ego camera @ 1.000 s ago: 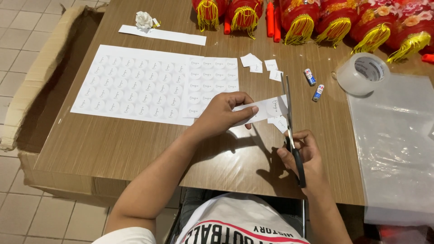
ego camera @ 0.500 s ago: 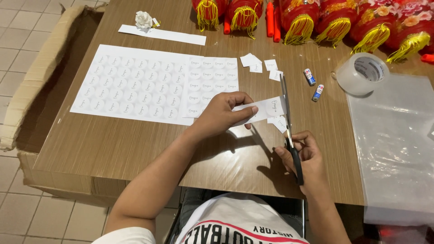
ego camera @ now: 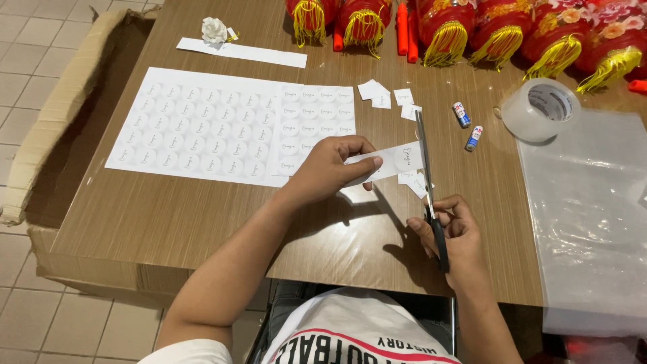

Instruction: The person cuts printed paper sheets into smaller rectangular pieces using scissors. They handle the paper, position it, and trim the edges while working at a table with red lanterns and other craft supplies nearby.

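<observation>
Pinching a narrow white paper strip (ego camera: 384,164) above the brown wooden table (ego camera: 202,222), the left hand (ego camera: 330,168) is clamping it tight. The right hand (ego camera: 455,236) is gripping black-handled scissors (ego camera: 429,185), blades closed against the strip's end. The strip is sagging unsupported, so the cut risks drifting into the printed circle.

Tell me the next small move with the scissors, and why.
Probably close the scissors to snip through the paper strip. The right hand holds them with blades across the strip's end beside a printed circle, the left hand pinches the strip steady, and cut pieces already lie on the table.
</observation>
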